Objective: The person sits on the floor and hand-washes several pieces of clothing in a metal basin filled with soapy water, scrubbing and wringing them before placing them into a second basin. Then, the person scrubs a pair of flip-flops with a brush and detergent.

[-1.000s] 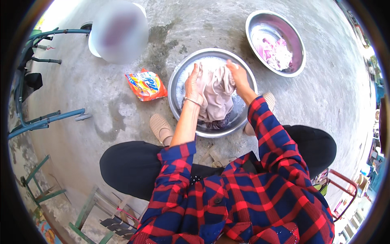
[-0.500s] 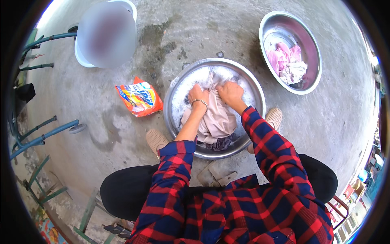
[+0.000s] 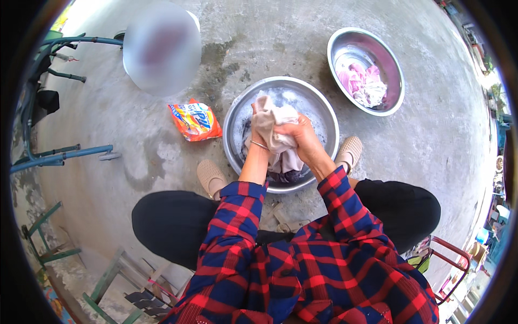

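Observation:
A beige cloth garment [image 3: 274, 120] is bunched up above the round metal basin [image 3: 326, 105], its lower folds hanging down into it. My right hand [image 3: 303, 136] grips the bunch from the right, fingers curled over it. On the other side my left hand [image 3: 258, 136], with a bangle at the wrist, holds the same garment; the cloth hides most of its fingers. Below the hanging folds, dark wet fabric [image 3: 286, 176] lies at the basin's near side. Thin patches of suds and water show on the basin floor.
An orange detergent bag [image 3: 195, 121] lies left of the basin. Another metal basin [image 3: 400, 81] at the far right holds pink and white clothes [image 3: 364, 83]. A pale tub [image 3: 129, 59], partly blurred, stands far left. Metal-legged furniture [image 3: 75, 155] lines the left side.
Both hands have lifted the beige garment out of the suds and gathered it into a bunch above the basin. The view has shifted slightly.

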`<act>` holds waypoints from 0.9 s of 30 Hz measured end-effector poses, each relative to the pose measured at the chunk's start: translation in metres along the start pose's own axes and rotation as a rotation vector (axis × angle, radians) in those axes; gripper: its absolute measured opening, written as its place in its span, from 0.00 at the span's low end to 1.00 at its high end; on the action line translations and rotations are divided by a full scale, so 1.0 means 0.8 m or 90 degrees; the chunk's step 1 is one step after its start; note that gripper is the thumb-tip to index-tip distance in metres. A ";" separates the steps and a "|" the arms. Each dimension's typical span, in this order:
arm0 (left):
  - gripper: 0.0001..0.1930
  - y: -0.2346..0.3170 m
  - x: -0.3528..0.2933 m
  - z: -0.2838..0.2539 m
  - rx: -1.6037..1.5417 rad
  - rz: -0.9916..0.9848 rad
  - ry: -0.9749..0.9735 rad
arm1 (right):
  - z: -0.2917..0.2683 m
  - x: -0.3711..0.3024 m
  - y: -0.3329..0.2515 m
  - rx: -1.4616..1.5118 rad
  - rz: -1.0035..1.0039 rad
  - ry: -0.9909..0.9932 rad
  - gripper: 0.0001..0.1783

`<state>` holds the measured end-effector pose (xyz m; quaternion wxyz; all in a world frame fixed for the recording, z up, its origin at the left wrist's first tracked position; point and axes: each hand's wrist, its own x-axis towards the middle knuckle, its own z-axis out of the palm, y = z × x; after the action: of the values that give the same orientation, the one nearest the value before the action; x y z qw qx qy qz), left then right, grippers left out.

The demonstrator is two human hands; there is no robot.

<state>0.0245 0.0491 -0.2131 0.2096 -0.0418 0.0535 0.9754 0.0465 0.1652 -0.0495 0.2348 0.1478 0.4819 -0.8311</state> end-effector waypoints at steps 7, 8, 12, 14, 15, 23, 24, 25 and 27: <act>0.22 -0.033 -0.042 0.129 -0.052 0.011 0.280 | -0.011 -0.044 -0.039 -0.094 -0.238 0.136 0.16; 0.22 -0.038 -0.043 0.136 -0.062 0.004 0.287 | -0.006 -0.055 -0.040 -0.280 -0.320 0.184 0.17; 0.32 -0.032 -0.059 0.123 -0.068 -0.018 0.033 | 0.036 -0.113 -0.014 -0.788 -0.571 0.252 0.22; 0.33 -0.041 -0.059 0.138 -0.064 -0.093 -0.109 | 0.046 -0.140 0.010 -0.855 -0.593 0.199 0.22; 0.29 -0.047 -0.054 0.134 -0.063 -0.057 -0.198 | 0.042 -0.138 0.015 -0.851 -0.601 0.197 0.22; 0.15 -0.099 -0.073 0.190 0.167 0.122 0.224 | -0.010 -0.033 -0.041 -0.797 -0.411 0.397 0.18; 0.15 -0.090 -0.076 0.195 0.206 0.110 0.244 | 0.001 -0.048 -0.040 -0.795 -0.422 0.342 0.19; 0.17 -0.077 -0.086 0.219 0.121 0.075 0.241 | 0.009 -0.066 -0.041 -0.810 -0.335 0.255 0.20; 0.26 -0.055 -0.083 0.201 -0.005 0.035 0.103 | 0.020 -0.105 -0.016 -0.847 -0.521 0.172 0.20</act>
<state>0.0935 0.0814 -0.0510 0.1773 -0.1195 0.0678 0.9745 0.1106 0.1778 0.0078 -0.1112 -0.1126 0.9179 -0.3639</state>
